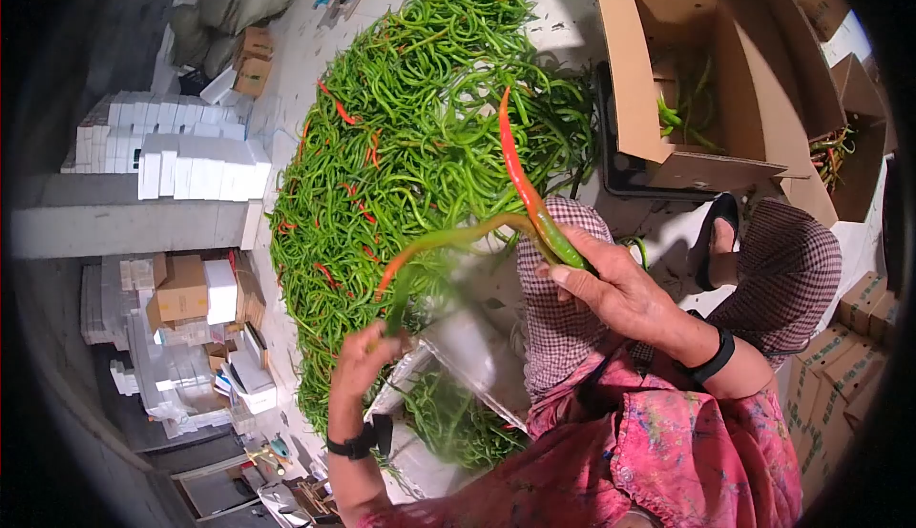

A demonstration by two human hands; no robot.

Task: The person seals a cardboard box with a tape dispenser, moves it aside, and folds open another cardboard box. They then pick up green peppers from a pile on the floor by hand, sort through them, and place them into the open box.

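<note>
My right hand is closed around the stem ends of chili peppers above my knee. One is a long red chili pepper, green near the fingers and pointing up. Another, a curved orange-green chili pepper, stretches left. My left hand is closed at the near edge of the pile, with a motion-blurred green chili pepper rising from its fingers. Beyond both hands spreads a large pile of green chili peppers, with some red ones mixed in.
An open cardboard box with a few green peppers stands at upper right. Beside it, another box contains red and green peppers. Below my hands is a white-lined container of green peppers. White boxes are stacked at left.
</note>
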